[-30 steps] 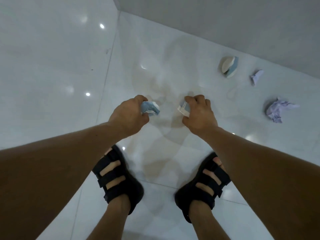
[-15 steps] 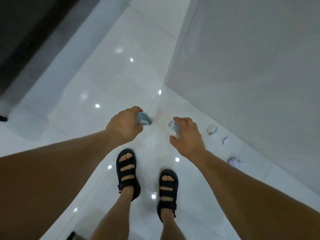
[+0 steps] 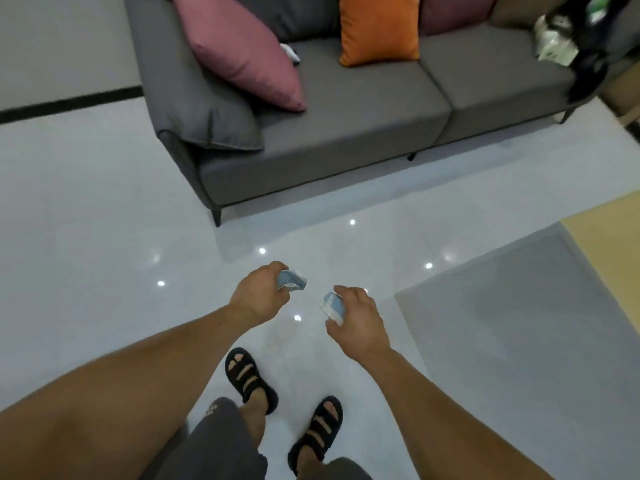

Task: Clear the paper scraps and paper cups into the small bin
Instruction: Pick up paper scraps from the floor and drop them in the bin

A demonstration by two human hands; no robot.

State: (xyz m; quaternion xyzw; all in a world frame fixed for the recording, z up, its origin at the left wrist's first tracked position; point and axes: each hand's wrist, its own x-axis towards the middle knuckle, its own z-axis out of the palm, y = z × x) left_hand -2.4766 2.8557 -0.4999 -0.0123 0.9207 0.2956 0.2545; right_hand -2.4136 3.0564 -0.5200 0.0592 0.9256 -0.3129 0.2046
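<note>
**Two crushed cups carried over open tile**

Gripped a crumpled blue cup (image 3: 292,282) in the left hand (image 3: 259,296), just left of frame centre, fingers clenched round it. Poked its free end out toward the right of the frame, long axis roughly level. Pinched a flattened blue-and-white cup (image 3: 331,306) in the right hand (image 3: 360,323), just right of centre, between thumb and curled fingers. Ran its long axis slantwise from upper left to lower right, white edge facing left. Held the two cups near each other, not touching.

Stood in black sandals (image 3: 251,379) at bottom centre on glossy pale floor (image 3: 86,220). Faced the front edge of a grey sofa (image 3: 346,126) across the upper frame, with a pink cushion (image 3: 242,57) and an orange cushion (image 3: 377,29) on it. Had bare tile broad at the left and between hands and sofa. Met the straight edge of a darker grey patch (image 3: 519,323) at the right.
</note>
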